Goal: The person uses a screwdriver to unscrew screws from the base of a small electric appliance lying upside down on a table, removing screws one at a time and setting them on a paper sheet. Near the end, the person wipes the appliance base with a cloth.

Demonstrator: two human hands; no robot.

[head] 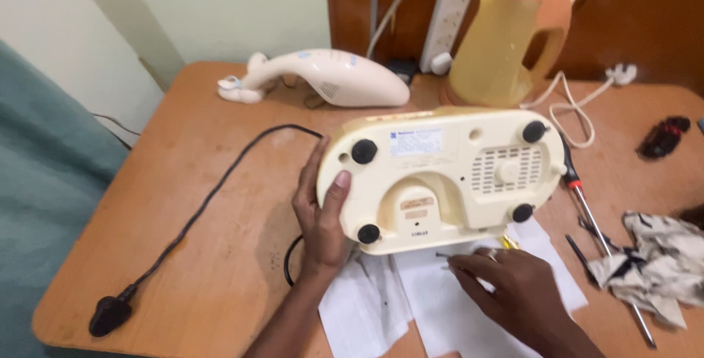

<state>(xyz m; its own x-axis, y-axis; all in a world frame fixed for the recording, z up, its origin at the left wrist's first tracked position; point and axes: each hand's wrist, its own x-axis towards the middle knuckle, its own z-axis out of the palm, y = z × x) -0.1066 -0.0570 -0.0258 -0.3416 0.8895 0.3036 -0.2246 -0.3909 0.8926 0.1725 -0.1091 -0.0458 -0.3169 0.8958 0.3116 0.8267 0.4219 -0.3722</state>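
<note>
Two hands are at work on a cream machine base (440, 178) that is tipped up so its underside faces us. The left hand (323, 207) holds the left end of the base, with the thumb pressed flat on the bottom and the fingers curled round the back. The right hand (513, 285) is just below the base, resting low on white paper (440, 314). Its fingers pinch together on something thin and dark, like a small screw or pin, but it is too small to tell for sure.

On the underside you can see four black rubber feet, a grid of air slots and a pale label. The bottom cover looks as if it is still on, so the opening-up work seems to be only starting.

Just right of the right hand lie a screwdriver (587, 204) with a red and black handle and a crumpled rag (653, 262). From under the left hand a black cord (213, 196) runs away to a plug near the edge of the wooden surface (183, 270). Behind the base, far from both hands, are a white hand-held cleaner (323, 79) and a yellow jug (506, 35) with an orange lid.
</note>
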